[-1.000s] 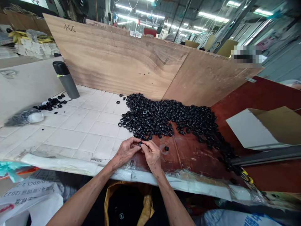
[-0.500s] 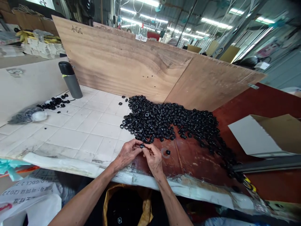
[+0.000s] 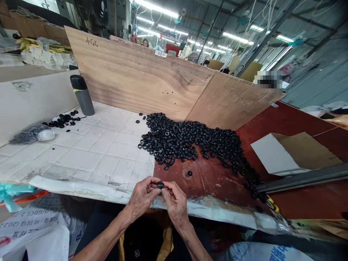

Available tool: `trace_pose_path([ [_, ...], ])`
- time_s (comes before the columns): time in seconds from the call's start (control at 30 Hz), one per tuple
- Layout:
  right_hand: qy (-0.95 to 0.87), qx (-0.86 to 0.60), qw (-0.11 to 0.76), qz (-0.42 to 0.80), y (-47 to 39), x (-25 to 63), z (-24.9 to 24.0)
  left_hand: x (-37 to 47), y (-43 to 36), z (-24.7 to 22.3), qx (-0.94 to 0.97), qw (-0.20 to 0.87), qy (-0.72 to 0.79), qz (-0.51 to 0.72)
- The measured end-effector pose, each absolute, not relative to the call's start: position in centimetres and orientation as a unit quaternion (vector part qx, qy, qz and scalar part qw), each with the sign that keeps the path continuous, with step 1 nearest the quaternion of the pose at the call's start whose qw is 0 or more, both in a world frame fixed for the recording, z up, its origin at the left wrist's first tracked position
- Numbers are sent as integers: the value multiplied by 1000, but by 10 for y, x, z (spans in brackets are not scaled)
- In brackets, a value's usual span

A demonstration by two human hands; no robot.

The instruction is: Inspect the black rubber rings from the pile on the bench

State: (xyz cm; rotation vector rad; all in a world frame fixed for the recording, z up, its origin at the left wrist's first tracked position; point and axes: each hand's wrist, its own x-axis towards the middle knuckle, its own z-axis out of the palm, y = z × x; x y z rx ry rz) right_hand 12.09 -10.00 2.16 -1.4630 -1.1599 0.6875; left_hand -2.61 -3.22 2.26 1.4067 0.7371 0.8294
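Note:
Between the fingertips of both hands is a small black ring-shaped part (image 3: 160, 185), held just above the table's front edge. My left hand (image 3: 141, 195) pinches it from the left, thumb and fingers closed. From the other side my right hand (image 3: 175, 201) grips it the same way; the fingertips hide part of it. Beyond the hands spreads a large pile of black ring-shaped parts (image 3: 187, 139). One loose black piece (image 3: 190, 173) lies on the red-brown surface to the right of the hands, beside a pale round mark.
A grey bottle (image 3: 85, 99) stands at the back left. Nearer lie a plastic bag of black pieces (image 3: 31, 133) and scattered bits. A wooden board (image 3: 144, 69) walls the back. At right are an open cardboard box (image 3: 277, 154) and a metal bar (image 3: 301, 176). An open yellow-edged sack (image 3: 165, 243) sits below.
Both hands have come back from the pile toward the table's front edge, still holding the small black part between them. The camera view has shifted slightly.

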Motion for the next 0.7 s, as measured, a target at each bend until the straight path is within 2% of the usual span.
trace_pose_path([
  [0.1,-458,-606,541,360,-107,115,25,-34,-41,22,667,565,318,367],
  [0.27,-254,-553,560,561,-118,107,27,-41,-58,-4,827,310,231,408],
  [0.4,-98,-533,508,669,-126,113,28,-47,-73,-31,881,175,195,394],
  [0.53,20,-527,431,732,-132,120,34,-58,-79,-44,906,140,135,375],
  [0.7,32,-552,365,749,-145,115,26,-69,-79,-44,915,166,48,364],
])
